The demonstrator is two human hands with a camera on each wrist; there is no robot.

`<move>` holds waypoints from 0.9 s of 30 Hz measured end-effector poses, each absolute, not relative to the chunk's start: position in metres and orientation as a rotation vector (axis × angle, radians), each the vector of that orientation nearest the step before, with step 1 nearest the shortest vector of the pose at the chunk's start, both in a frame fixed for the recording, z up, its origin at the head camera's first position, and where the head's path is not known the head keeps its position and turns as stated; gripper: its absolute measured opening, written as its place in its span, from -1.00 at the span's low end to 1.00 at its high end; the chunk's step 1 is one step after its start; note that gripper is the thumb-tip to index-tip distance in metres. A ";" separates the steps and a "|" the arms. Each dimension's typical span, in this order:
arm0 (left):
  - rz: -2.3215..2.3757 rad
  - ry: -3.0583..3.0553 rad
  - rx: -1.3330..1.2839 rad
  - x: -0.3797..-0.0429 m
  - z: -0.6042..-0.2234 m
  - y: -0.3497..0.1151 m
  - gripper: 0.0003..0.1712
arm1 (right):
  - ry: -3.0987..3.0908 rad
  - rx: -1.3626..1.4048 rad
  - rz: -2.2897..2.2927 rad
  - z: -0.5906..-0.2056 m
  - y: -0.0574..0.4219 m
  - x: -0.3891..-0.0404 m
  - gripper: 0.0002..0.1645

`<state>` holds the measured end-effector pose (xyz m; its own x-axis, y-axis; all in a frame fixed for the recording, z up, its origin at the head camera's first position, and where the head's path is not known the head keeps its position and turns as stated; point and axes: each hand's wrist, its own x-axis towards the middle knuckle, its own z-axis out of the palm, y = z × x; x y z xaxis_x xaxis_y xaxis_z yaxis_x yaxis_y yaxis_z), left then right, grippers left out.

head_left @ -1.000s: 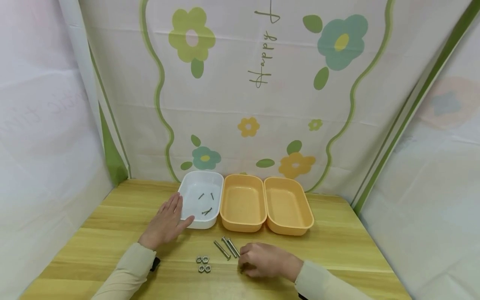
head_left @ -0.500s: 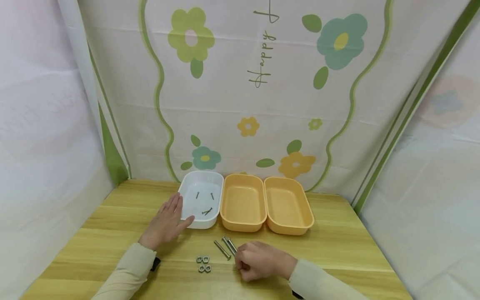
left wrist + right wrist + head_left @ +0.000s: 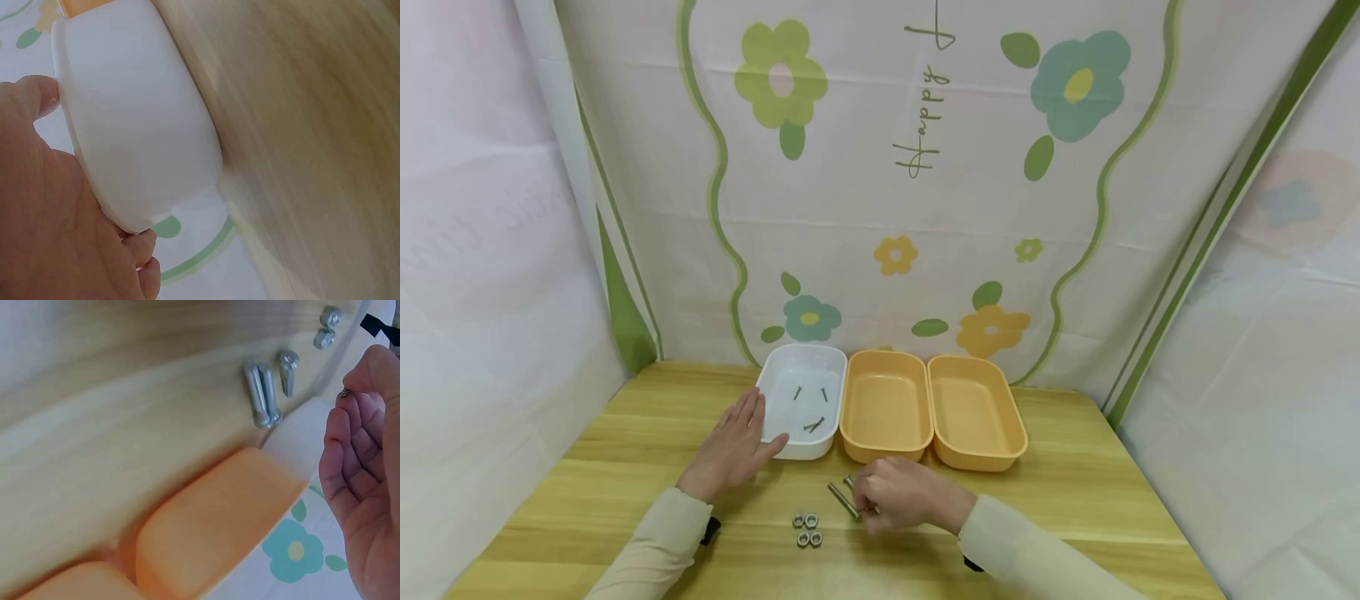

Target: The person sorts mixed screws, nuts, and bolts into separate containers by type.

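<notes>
My left hand rests at the left front corner of the white box, fingers straight along its side and thumb at the front rim. Several small screws lie inside that box. Over the bolts on the table is my right hand, thumb and forefinger pinching a tiny screw, mostly hidden by the fingertips. Three long bolts show in the right wrist view; the hand partly covers them in the head view. Several hex nuts sit left of the right hand.
Two orange boxes stand right of the white one in a row, the middle box and the right box. A flowered cloth hangs behind the wooden table, with cloth walls at both sides.
My right hand has moved up and left, from beside the bolts to over them. One screw in the white box has shifted slightly. The left hand has stayed put.
</notes>
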<state>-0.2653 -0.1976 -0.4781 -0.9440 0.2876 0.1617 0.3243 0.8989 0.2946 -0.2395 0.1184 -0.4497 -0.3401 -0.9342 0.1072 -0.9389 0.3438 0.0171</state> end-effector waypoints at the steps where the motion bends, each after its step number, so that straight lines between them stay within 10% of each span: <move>1: -0.491 -2.950 -0.478 -0.265 -0.478 -0.198 0.06 | -2.497 1.739 0.069 -0.448 0.117 -0.241 -0.77; 27: -0.465 -2.907 -0.485 -0.267 -0.483 -0.198 0.03 | -2.521 1.413 0.003 -0.414 0.067 -0.299 -0.88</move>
